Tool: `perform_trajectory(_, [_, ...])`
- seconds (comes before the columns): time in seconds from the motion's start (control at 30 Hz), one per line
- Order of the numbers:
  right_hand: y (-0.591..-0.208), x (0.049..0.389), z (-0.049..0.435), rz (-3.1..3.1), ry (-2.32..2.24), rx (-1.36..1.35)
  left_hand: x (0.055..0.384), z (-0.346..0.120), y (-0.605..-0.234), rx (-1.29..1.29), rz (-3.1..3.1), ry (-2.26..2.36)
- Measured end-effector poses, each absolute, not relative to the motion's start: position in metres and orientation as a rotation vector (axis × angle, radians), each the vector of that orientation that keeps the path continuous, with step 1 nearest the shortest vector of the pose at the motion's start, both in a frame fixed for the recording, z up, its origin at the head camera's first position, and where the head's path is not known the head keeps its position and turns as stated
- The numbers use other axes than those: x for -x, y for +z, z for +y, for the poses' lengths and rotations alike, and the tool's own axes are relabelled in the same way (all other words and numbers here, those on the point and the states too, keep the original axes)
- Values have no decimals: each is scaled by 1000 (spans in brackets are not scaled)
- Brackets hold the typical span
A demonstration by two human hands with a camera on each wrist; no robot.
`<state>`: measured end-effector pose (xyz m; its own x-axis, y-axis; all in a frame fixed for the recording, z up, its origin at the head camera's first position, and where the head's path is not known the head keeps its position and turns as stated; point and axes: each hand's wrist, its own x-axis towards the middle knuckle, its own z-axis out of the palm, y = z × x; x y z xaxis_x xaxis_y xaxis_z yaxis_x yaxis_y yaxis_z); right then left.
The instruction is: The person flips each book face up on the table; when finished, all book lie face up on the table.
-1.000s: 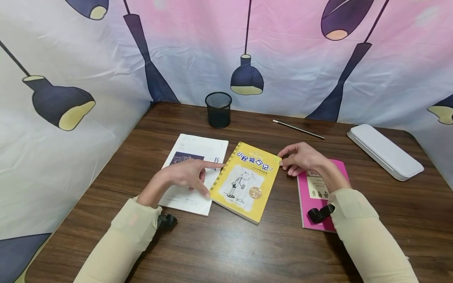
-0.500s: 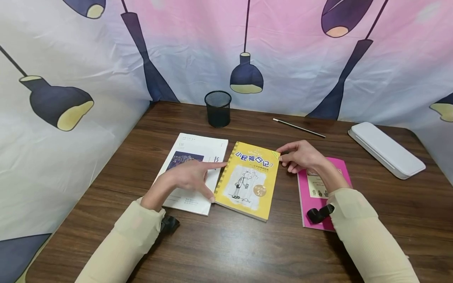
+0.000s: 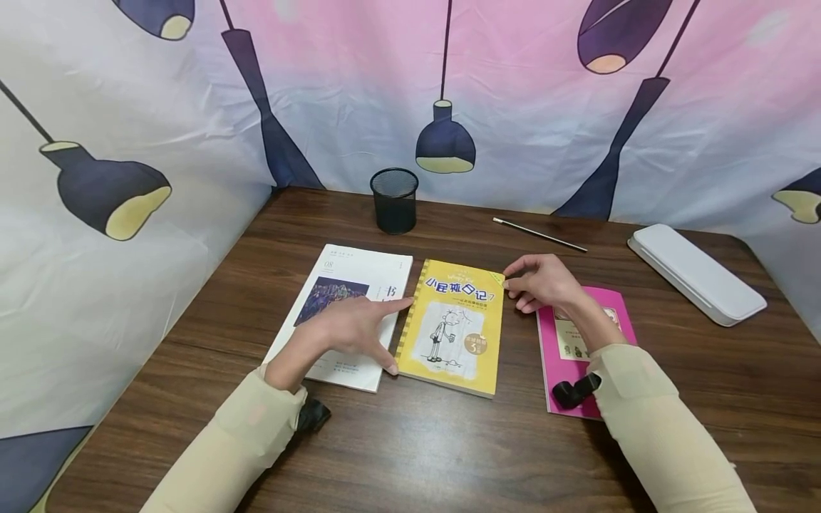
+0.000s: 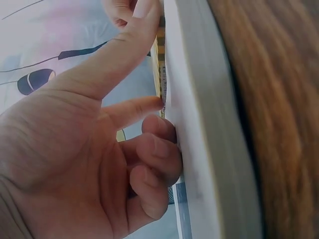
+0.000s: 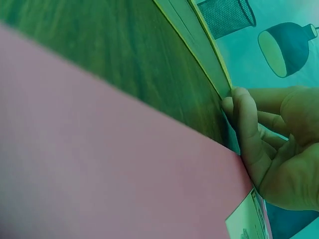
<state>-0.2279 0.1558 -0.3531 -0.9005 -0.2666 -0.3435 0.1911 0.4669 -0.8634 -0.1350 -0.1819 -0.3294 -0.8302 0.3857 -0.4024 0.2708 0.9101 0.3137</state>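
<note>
A yellow paperback book (image 3: pixel 449 335) with a cartoon boy on its cover lies flat at the middle of the table. My left hand (image 3: pixel 349 324) reaches over a white book (image 3: pixel 368 260), index finger and thumb spread straight with their tips at the yellow book's spine. Its other fingers are bent loosely, as the left wrist view shows. At the upper right corner of the yellow book is my right hand (image 3: pixel 544 281), thumb and index fingertips touching the edge. Below the right wrist lies a pink book (image 3: pixel 616 303), partly hidden by the forearm.
A black mesh pen holder (image 3: pixel 394 203) stands at the back of the wooden table (image 3: pixel 410 456). To its right lie a thin pencil (image 3: pixel 539 234) and a white pencil case (image 3: pixel 698 274). Fabric printed with lamps (image 3: pixel 359 85) hangs behind and at the left.
The yellow book has turned so that its sides run straighter, its lower end swinging right. My left hand has moved right along with the spine; the right hand stays near the corner.
</note>
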Motion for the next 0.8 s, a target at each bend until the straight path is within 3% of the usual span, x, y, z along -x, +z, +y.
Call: perform_trajectory(0.8, [-353, 222, 168, 2286, -1260, 315, 132, -168, -333, -497, 2636, 320])
